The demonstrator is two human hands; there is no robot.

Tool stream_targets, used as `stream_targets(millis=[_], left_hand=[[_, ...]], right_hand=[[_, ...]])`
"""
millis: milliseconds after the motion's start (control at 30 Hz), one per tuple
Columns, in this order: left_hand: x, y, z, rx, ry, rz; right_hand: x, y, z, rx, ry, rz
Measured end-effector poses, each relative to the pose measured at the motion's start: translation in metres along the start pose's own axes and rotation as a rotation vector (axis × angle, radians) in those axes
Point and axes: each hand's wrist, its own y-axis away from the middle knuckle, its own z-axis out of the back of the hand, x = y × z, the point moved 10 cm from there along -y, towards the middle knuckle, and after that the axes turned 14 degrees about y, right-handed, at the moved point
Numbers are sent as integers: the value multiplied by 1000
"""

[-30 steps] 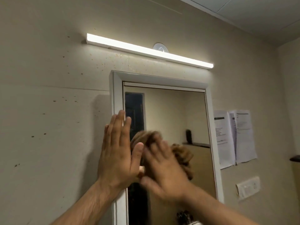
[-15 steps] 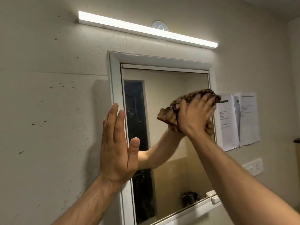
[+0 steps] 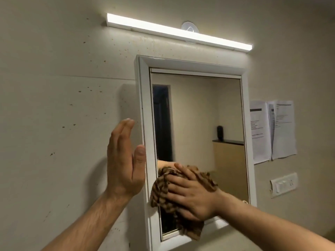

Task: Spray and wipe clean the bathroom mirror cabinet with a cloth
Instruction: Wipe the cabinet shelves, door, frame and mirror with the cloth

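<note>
This is the wiping step. The right hand lies flat on the brown striped cloth, fingers spread out. It pushes the cloth on the glass near the low left corner of the mirror cabinet. The left hand is just left of the cabinet, fingers straight, holding nothing, thumb at the white frame. Next, I think, the cloth should slide across the rest of the glass, pressed firmly.

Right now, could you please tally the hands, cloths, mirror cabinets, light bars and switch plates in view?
Hands: 2, left hand and right hand
Cloth: 1
Mirror cabinet: 1
Light bar: 1
Switch plate: 1
Total: 6
</note>
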Motion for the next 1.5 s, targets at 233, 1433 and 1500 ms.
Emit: stream_targets(millis=[233,1433,1500], left_hand=[[24,10,5,-19,-21,138],[-2,49,-27,216,-206,201],[-1,42,-33,148,-168,213]], right_hand=[[-167,-96,69,-98,-2,-1020],[-67,78,-11,314,-9,-1636],[-59,-3,7,61,-102,-1258]])
